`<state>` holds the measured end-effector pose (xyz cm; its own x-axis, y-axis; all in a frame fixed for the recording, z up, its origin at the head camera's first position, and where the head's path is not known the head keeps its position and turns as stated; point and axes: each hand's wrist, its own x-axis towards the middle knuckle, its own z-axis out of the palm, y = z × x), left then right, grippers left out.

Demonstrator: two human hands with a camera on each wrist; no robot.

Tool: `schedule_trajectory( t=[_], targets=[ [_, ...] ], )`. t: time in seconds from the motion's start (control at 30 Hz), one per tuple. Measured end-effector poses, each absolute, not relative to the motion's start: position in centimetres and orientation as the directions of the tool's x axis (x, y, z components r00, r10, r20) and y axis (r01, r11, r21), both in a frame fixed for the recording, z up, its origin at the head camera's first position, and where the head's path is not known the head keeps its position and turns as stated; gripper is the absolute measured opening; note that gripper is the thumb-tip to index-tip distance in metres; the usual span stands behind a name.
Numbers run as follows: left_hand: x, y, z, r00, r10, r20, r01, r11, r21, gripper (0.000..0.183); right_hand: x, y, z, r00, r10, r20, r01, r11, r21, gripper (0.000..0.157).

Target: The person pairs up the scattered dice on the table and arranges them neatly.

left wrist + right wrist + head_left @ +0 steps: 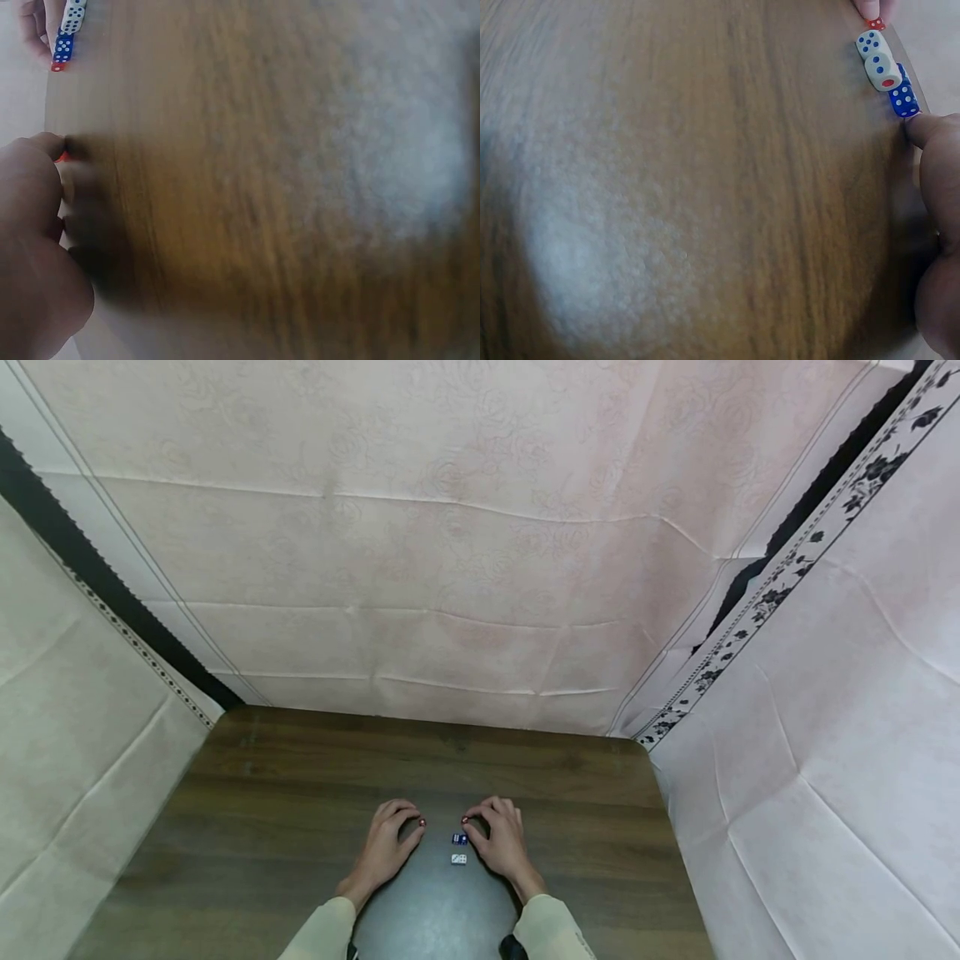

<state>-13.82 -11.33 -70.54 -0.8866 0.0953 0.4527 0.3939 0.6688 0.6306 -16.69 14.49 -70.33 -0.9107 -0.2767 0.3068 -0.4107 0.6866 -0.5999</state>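
Note:
My left hand (386,843) pinches a red die (422,822) between thumb and index finger, low over the table. Across a short gap, my right hand (501,837) has a second red die (464,820) between its thumb and fingertips. Two blue dice (459,839) sit side by side just below the right fingertips, and two white dice (459,859) form a pair nearer to me. In the right wrist view, white dice (877,60) and blue dice (904,100) overlap along a slanted line, with the left hand's red die (876,24) beyond them.
The wooden table (300,768) has dark grain and a glare patch between my forearms. Pale patterned cloths hang behind it (412,568) and along both sides. Light sleeves (326,931) cover my forearms.

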Motion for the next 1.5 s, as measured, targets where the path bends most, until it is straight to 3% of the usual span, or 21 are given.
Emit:
schedule_trajectory(
  t=[0.27, 0.9, 1.5],
  targets=[
    [-13.8, -11.3, -70.6, -0.907, 0.087, 0.412, 0.358, 0.676, 0.644, 0.015, -16.7, 14.5, -70.3, -0.91, -0.276, 0.311, -0.413, 0.686, -0.599, 0.012],
    [-14.1, -10.8, -70.5, -0.893, 0.062, 0.446, 0.362, 0.689, 0.629, 0.012, -16.7, 14.6, -70.7, -0.895, -0.278, 0.348, -0.439, 0.686, -0.581, 0.012],
    [-15.3, -8.8, -68.8, -0.945, 0.116, 0.307, 0.304, 0.66, 0.687, 0.007, -16.9, 14.7, -70.7, -0.908, -0.287, 0.306, -0.417, 0.691, -0.59, 0.012]
  ],
)
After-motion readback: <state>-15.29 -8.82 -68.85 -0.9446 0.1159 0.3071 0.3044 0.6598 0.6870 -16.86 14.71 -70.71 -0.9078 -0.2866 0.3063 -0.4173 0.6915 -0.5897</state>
